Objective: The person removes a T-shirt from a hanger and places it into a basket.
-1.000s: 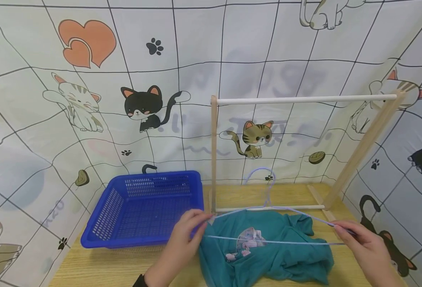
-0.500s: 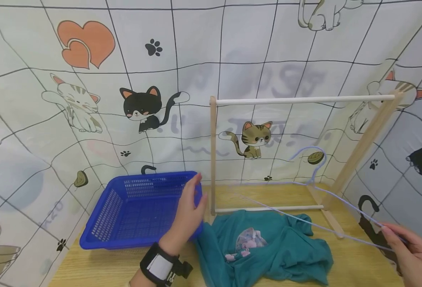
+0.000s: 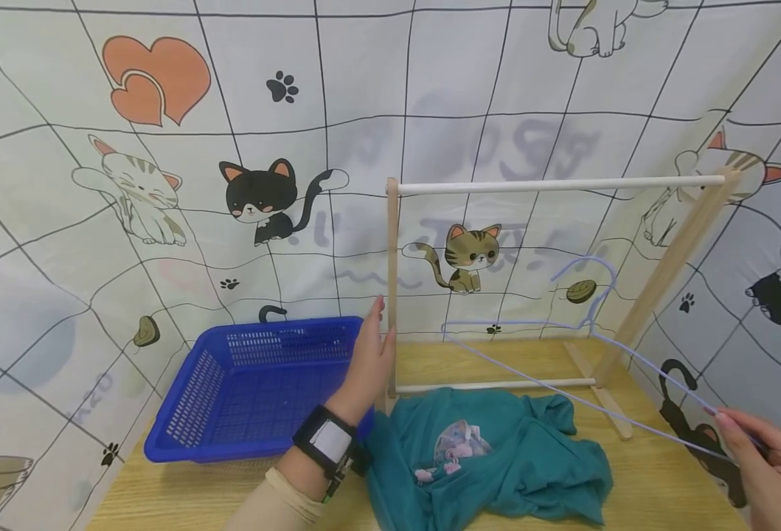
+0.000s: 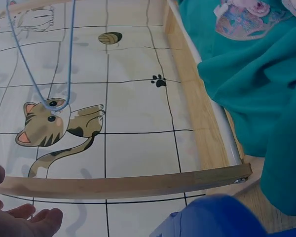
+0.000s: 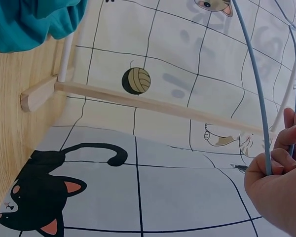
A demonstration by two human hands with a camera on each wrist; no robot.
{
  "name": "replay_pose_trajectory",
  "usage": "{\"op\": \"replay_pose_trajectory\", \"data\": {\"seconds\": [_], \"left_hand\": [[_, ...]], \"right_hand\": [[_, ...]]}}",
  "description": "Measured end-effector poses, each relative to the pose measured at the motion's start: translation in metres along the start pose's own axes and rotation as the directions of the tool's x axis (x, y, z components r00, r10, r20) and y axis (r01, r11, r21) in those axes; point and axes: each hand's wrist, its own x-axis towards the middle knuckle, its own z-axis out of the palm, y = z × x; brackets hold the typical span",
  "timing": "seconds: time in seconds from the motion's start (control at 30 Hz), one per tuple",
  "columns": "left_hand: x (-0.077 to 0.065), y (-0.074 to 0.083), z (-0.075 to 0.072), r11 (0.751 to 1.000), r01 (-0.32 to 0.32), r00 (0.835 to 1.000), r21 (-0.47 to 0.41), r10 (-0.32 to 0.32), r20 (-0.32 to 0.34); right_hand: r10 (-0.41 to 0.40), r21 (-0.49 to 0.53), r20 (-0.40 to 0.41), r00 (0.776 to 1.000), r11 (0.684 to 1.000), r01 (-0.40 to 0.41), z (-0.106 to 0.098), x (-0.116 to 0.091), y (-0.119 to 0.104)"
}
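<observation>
My right hand (image 3: 771,464) pinches one corner of a thin light-blue wire hanger (image 3: 589,322); in the right wrist view, fingers curl round the hanger's wire (image 5: 256,74). The hanger is held out above the table, hook upward, its far corner extending left in front of the drying rack. My left hand (image 3: 366,361) holds nothing, its fingers extended beside the rack's left wooden post (image 3: 392,280). That post (image 4: 118,187) passes close to the fingers in the left wrist view. A teal shirt (image 3: 516,450) with a pink and grey print lies crumpled before the rack.
A blue plastic basket (image 3: 204,451) stands left of the rack on the wooden table (image 3: 655,487). The rack's white top bar (image 3: 556,185) spans above the hanger. Behind everything hangs a cat-patterned wall sheet (image 3: 363,243).
My left hand has let go of the hanger and moved up to the rack's left post. My right hand has carried the hanger rightward, and it now slants higher.
</observation>
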Motion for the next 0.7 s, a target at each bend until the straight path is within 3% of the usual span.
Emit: {"op": "replay_pose_trajectory", "data": {"seconds": [0.07,0.23,0.37,0.57,0.7], "left_hand": [[0.003,-0.001,0.003,1.0,0.0,1.0,0.003,0.0,-0.001],[0.009,-0.003,0.006,1.0,0.028,1.0,0.01,-0.028,0.0],[0.013,-0.005,0.004,0.997,0.05,0.999,0.06,-0.051,0.015],[0.015,-0.004,0.001,0.979,0.027,0.999,0.2,-0.036,0.041],[0.016,-0.005,0.001,0.977,0.008,0.999,0.215,-0.017,0.037]], "right_hand": [[0.015,-0.013,0.0,1.0,1.0,-0.015,0.0,0.0,0.0],[0.063,-0.156,0.019,0.998,0.986,-0.059,-0.001,0.001,0.0],[0.061,-0.246,0.034,0.998,0.968,-0.051,0.001,0.0,0.001],[0.053,-0.255,0.046,0.998,0.966,-0.04,0.008,-0.004,0.001],[0.05,-0.274,0.05,0.998,0.961,-0.034,0.012,-0.007,-0.004]]}}
